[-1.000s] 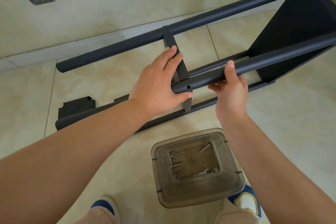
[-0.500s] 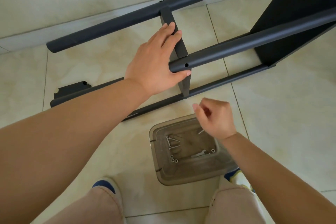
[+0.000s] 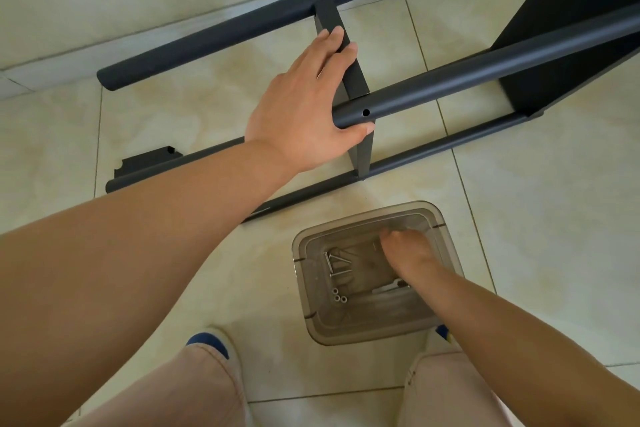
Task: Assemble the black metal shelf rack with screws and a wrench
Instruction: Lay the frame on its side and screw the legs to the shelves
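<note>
The right hand (image 3: 410, 253) has dropped from above the box into the translucent grey plastic box (image 3: 446, 324) among loose silver screws (image 3: 337, 265); whether its fingers pinch anything cannot be told. The left hand (image 3: 304, 107) lies spread, thumb under the black metal tube (image 3: 485, 76) of the rack, which lies on the tiled floor (image 3: 540, 218)
</note>
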